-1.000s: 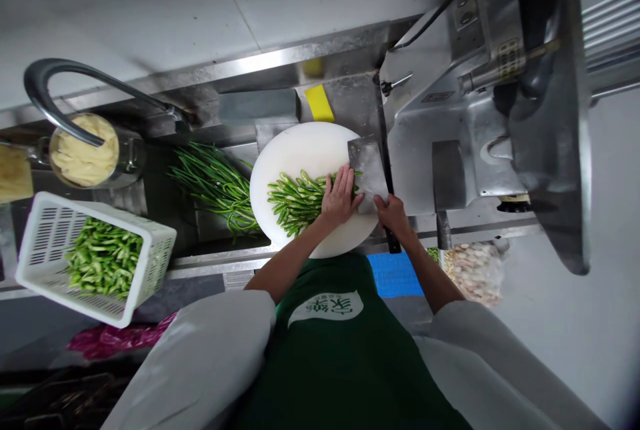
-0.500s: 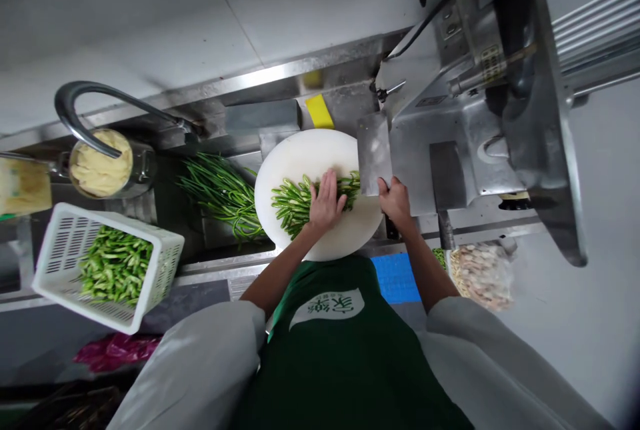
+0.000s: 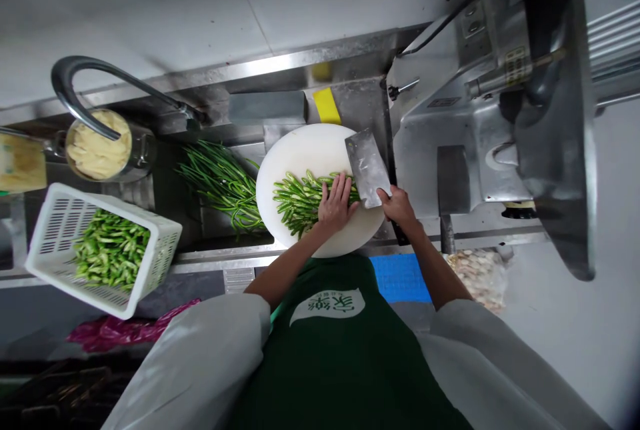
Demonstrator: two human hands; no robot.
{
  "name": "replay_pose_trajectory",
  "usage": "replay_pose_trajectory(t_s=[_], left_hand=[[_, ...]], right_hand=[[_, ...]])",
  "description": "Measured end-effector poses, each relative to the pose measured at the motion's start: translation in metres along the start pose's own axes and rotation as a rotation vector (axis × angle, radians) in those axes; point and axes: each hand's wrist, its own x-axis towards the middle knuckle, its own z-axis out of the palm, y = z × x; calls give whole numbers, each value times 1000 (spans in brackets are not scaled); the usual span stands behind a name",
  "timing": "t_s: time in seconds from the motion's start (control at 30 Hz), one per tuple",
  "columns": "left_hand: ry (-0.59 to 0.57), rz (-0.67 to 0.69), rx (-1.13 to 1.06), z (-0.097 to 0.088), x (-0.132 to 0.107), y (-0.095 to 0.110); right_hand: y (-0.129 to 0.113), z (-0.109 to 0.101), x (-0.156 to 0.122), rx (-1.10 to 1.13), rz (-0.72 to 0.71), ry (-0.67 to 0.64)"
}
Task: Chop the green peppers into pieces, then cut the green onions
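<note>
A heap of slender green peppers (image 3: 295, 200) lies on the round white cutting board (image 3: 285, 153). My left hand (image 3: 338, 207) rests flat on the heap's right part, fingers stretched out, thumb spread away from them. In my right hand (image 3: 399, 209) is a cleaver (image 3: 369, 165), gripped at the handle end. Its broad blade is tilted over the board's right side, close to the peppers' right end. My left hand and the blade hide part of that end.
Long green stalks (image 3: 225, 187) lie in the sink left of the board. A white basket (image 3: 167, 243) holds cut green pieces. Beyond it stand a metal pot (image 3: 143, 150) and a curved faucet (image 3: 75, 63). A large metal slicer (image 3: 425, 143) stands close on the right.
The cleaver has gone from upright at the board's right edge to tilted over the board, nearer the peppers. My left hand stays on the heap, slightly further right. The view has shifted a little.
</note>
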Motion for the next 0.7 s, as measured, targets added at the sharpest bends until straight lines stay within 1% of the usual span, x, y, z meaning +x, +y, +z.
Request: replay_pose_trajectory(t_s=[0.07, 0.13, 0.23, 0.3, 0.37, 0.4, 0.47, 0.53, 0.6, 0.63, 0.67, 0.7], left_hand=[[-7, 1, 7, -2, 0, -1], [-14, 4, 7, -3, -1, -1], [-20, 8, -12, -2, -1, -1], [-24, 6, -29, -1, 1, 0], [-28, 4, -49, -5, 4, 3], [-29, 7, -60, -10, 4, 4], [-15, 29, -86, -25, -2, 2], [25, 45, -103, -45, -20, -10], [83, 1, -103, -59, -49, -34], [105, -50, -96, -62, -65, -48], [118, -111, -85, -62, -82, -63], [106, -167, -72, -58, -96, -77]], right_hand=[[-2, 2, 0, -20, 11, -8], [-9, 7, 1, -53, 29, -7], [-30, 14, 6, -121, 59, 22], [-45, 13, 11, -146, 59, 29], [-57, 6, 14, -149, 38, 6], [-62, 0, 14, -155, 23, -2], [-66, -16, 9, -191, -8, 7], [-63, -31, -1, -258, -21, 53], [-54, -42, -14, -341, -21, 94], [-48, -44, -21, -385, -19, 102], [-42, -44, -28, -430, -16, 101], [-37, -43, -34, -470, -10, 93]])
